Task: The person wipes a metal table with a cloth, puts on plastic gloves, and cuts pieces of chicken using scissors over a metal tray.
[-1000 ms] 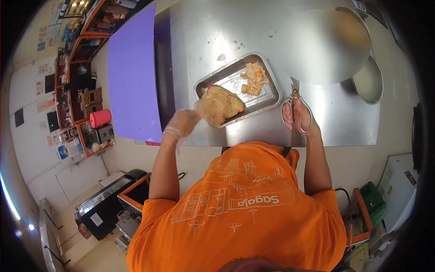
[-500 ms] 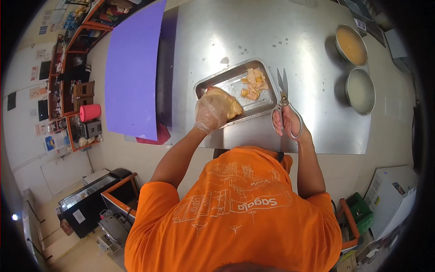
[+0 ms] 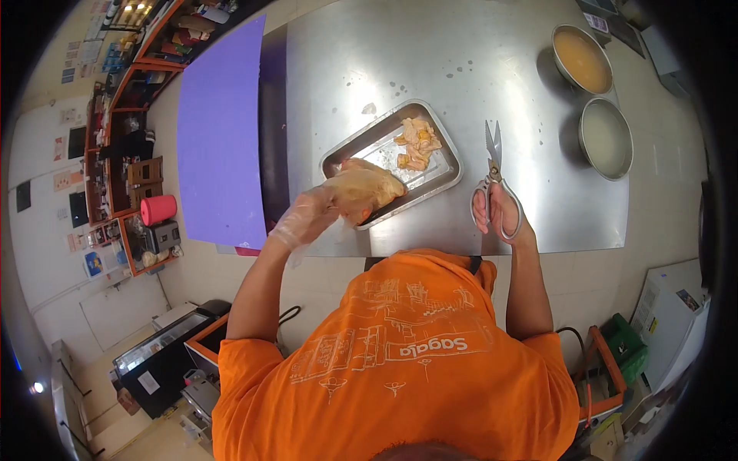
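Note:
My left hand (image 3: pixel 307 215), in a clear plastic glove, is closed on the near-left edge of a large piece of raw meat with pale skin (image 3: pixel 364 191). That piece lies at the left end of a metal tray (image 3: pixel 443 181). Small yellowish pieces (image 3: pixel 417 143) lie at the tray's right end. My right hand (image 3: pixel 500 210) has its fingers through the handles of the scissors (image 3: pixel 493 157), right of the tray. The scissors' blades are a little apart and point away from me.
Two metal bowls stand at the table's right side, one with orange contents (image 3: pixel 583 60), one with whitish liquid (image 3: pixel 606 140). A purple board (image 3: pixel 221 138) lies at the left of the steel table (image 3: pixel 384 46). Shelves (image 3: pixel 115 154) stand beyond it.
My left hand has moved from on top of the large piece to its near-left edge. Half a second ago the scissors were nearer the tray; they are now slightly farther right.

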Available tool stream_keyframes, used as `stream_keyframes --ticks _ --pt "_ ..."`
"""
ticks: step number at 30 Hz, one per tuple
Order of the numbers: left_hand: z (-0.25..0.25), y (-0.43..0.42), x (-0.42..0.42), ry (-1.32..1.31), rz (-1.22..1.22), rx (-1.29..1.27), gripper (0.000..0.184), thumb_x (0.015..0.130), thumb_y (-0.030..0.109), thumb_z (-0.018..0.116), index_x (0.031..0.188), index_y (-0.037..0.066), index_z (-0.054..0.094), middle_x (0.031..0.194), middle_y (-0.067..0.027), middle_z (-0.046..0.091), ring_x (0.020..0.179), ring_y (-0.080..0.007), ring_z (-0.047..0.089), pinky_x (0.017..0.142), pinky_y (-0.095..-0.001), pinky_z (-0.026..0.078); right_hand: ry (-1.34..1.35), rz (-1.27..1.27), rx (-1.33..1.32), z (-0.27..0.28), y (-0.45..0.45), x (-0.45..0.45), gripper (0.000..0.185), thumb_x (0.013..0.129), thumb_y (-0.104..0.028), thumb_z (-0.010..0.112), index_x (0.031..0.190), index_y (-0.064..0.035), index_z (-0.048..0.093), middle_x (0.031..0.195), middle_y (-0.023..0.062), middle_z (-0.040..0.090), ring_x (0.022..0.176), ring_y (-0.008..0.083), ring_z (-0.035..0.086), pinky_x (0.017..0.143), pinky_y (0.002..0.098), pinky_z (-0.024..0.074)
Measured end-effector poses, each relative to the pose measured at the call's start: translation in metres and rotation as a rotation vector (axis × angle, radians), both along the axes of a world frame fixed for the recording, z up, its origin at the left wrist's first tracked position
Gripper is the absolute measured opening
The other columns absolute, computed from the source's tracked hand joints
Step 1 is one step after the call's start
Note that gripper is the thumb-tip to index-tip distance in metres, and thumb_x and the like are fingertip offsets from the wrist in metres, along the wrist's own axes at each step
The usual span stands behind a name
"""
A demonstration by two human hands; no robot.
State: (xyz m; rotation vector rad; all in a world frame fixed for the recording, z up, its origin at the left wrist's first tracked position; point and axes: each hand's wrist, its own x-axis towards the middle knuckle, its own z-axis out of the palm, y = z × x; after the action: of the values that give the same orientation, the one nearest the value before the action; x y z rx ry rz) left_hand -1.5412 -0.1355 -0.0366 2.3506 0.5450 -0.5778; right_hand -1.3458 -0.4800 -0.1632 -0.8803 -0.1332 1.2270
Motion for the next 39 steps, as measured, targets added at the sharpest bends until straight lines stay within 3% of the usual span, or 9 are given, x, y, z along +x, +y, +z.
stream_keyframes --ticks 11,17,20,24,27,28,30,33,39 --pt "0.100 -0.012 -0.004 -0.340 0.405 -0.204 0.013 0.085 -0.005 0.068 0.094 0.002 0.062 0.093 -0.0049 0.063 0.079 -0.0146 0.060 0.070 -0.0288 0.051 -0.015 0.052 0.071 0.010 0.014 0.003 0.058 0.100 -0.060 0.050 0.078 -0.0064 0.050 0.067 0.0031 0.046 0.055 0.0140 0.046 0.048 0.0282 0.0417" --pt "0.137 -0.018 -0.006 -0.676 0.349 -0.258 0.017 0.086 -0.007 0.070 0.099 0.003 0.064 0.100 -0.0075 0.063 0.083 -0.0119 0.060 0.071 -0.0265 0.051 -0.078 0.078 0.089 0.026 0.016 0.003 0.057 0.101 -0.057 0.050 0.077 -0.0059 0.050 0.066 0.0032 0.047 0.054 0.0141 0.046 0.047 0.0280 0.0418" --pt "0.136 -0.023 -0.007 -0.613 0.459 -0.304 0.018 0.087 -0.004 0.069 0.104 0.002 0.065 0.100 -0.0075 0.063 0.086 -0.0148 0.062 0.075 -0.0289 0.052 -0.085 0.072 0.088 0.031 0.014 0.002 0.056 0.102 -0.056 0.050 0.077 -0.0058 0.050 0.066 0.0033 0.047 0.053 0.0143 0.046 0.047 0.0281 0.0421" --pt "0.076 -0.021 0.007 -0.203 0.358 -0.085 0.022 0.089 0.002 0.066 0.112 0.001 0.065 0.101 -0.0129 0.067 0.091 -0.0217 0.064 0.084 -0.0335 0.053 -0.075 0.082 0.103 0.028 0.011 0.001 0.056 0.102 -0.056 0.051 0.076 -0.0058 0.049 0.065 0.0034 0.046 0.052 0.0146 0.047 0.047 0.0283 0.0423" --pt "-0.051 0.009 -0.021 -0.046 0.003 0.146 0.033 0.090 0.008 0.060 0.123 0.005 0.066 0.105 -0.0182 0.069 0.097 -0.0334 0.068 0.091 -0.0377 0.052 -0.059 0.081 0.085 0.024 0.012 -0.002 0.056 0.102 -0.054 0.051 0.075 -0.0058 0.050 0.065 0.0036 0.047 0.052 0.0146 0.047 0.048 0.0281 0.0426" --pt "-0.064 0.007 -0.025 0.001 0.043 0.161 0.034 0.090 0.009 0.061 0.123 0.006 0.066 0.105 -0.0195 0.069 0.099 -0.0345 0.067 0.091 -0.0388 0.052 -0.061 0.095 0.077 0.022 0.012 -0.003 0.056 0.102 -0.054 0.051 0.074 -0.0059 0.050 0.065 0.0036 0.047 0.052 0.0146 0.047 0.047 0.0281 0.0425" --pt "-0.078 0.001 -0.025 0.095 0.117 0.188 0.034 0.088 0.011 0.062 0.122 0.007 0.066 0.105 -0.0220 0.068 0.102 -0.0367 0.066 0.091 -0.0411 0.051 -0.066 0.117 0.056 0.018 0.011 -0.004 0.056 0.102 -0.053 0.051 0.073 -0.0060 0.050 0.065 0.0036 0.047 0.052 0.0148 0.048 0.047 0.0280 0.0422" --pt "-0.055 -0.004 -0.012 -0.045 0.050 0.322 0.033 0.090 0.017 0.058 0.121 0.008 0.064 0.105 -0.0238 0.068 0.103 -0.0413 0.065 0.093 -0.0489 0.051 -0.073 0.121 0.082 0.012 0.008 -0.006 0.056 0.102 -0.054 0.052 0.073 -0.0059 0.050 0.064 0.0037 0.048 0.051 0.0149 0.048 0.046 0.0279 0.0415" --pt "-0.047 -0.038 0.068 -0.043 -0.064 0.554 0.030 0.089 0.029 0.065 0.111 0.009 0.069 0.106 -0.0165 0.072 0.103 -0.0336 0.068 0.090 -0.0437 0.052 -0.081 0.150 0.049 0.013 0.018 -0.005 0.056 0.102 -0.054 0.053 0.072 -0.0062 0.051 0.064 0.0038 0.049 0.051 0.0144 0.049 0.046 0.0274 0.0410"
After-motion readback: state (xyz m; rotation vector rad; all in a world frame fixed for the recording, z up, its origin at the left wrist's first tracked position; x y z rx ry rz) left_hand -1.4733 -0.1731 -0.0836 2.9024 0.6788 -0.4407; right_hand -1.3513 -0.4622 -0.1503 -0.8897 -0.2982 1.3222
